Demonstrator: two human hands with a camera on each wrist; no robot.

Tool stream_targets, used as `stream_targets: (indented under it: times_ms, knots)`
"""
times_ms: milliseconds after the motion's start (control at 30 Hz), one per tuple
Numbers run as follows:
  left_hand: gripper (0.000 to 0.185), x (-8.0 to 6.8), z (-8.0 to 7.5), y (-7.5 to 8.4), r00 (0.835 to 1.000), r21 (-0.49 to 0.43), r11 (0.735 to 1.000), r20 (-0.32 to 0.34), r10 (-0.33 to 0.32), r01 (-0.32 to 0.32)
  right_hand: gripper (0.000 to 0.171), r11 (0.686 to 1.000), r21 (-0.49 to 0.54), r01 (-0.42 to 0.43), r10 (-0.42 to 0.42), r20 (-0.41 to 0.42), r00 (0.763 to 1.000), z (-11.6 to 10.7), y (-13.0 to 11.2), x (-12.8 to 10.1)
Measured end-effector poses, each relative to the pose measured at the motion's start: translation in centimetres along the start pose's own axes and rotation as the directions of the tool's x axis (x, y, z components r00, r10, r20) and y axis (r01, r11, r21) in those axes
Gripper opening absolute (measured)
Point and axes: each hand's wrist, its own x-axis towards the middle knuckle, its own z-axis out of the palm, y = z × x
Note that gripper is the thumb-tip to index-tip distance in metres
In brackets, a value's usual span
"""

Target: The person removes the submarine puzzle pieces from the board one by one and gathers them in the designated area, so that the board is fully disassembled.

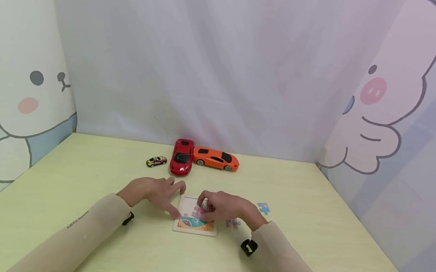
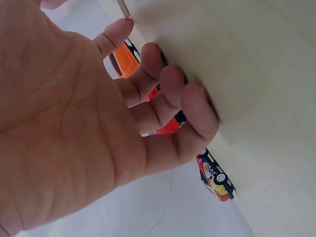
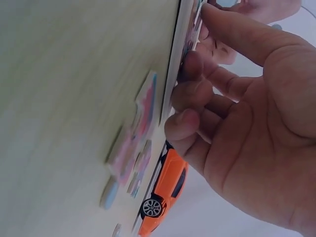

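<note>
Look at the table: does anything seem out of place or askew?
Two loose puzzle pieces and lie outside the puzzle board, right of the right hand. Nothing looks spilled or damaged.

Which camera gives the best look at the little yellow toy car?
The left wrist view: the small yellow car shows close, wheels and markings clear. The head view has it tiny; the right wrist view misses it.

Red car [image 1: 182,156], orange car [image 1: 216,158], pale green table [image 1: 84,172].
</note>
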Motion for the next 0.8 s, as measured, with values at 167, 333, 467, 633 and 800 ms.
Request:
stream_targets:
  times_ms: [167, 333, 467, 633, 800]
  knots:
    - [0.066, 0.14, -0.04, -0.07, 1.000, 0.003, 1.000, 0.002, 0.001, -0.001, 0.028, 0.999, 0.006, -0.041, 0.041, 0.000, 0.999, 0.08, -0.33, -0.08]
    - [0.066, 0.22, 0.01, -0.12, 1.000, 0.003, 1.000, 0.003, -0.003, 0.003, 0.024, 0.998, 0.012, -0.064, 0.064, 0.005, 0.998, 0.13, -0.49, -0.09]
    - [0.066, 0.18, -0.01, -0.06, 1.000, -0.002, 1.000, 0.004, -0.005, 0.005, 0.018, 0.998, 0.007, -0.058, 0.058, 0.014, 0.998, 0.23, -0.43, 0.04]
    - [0.065, 0.10, -0.05, -0.02, 1.000, 0.001, 1.000, 0.004, -0.002, 0.002, 0.013, 0.999, -0.013, -0.045, 0.045, 0.017, 0.999, 0.29, -0.42, 0.17]
    - [0.065, 0.00, -0.13, 0.06, 1.000, -0.001, 1.000, 0.003, 0.002, -0.002, 0.014, 0.998, -0.044, -0.035, 0.035, 0.012, 0.999, 0.19, -0.41, 0.17]
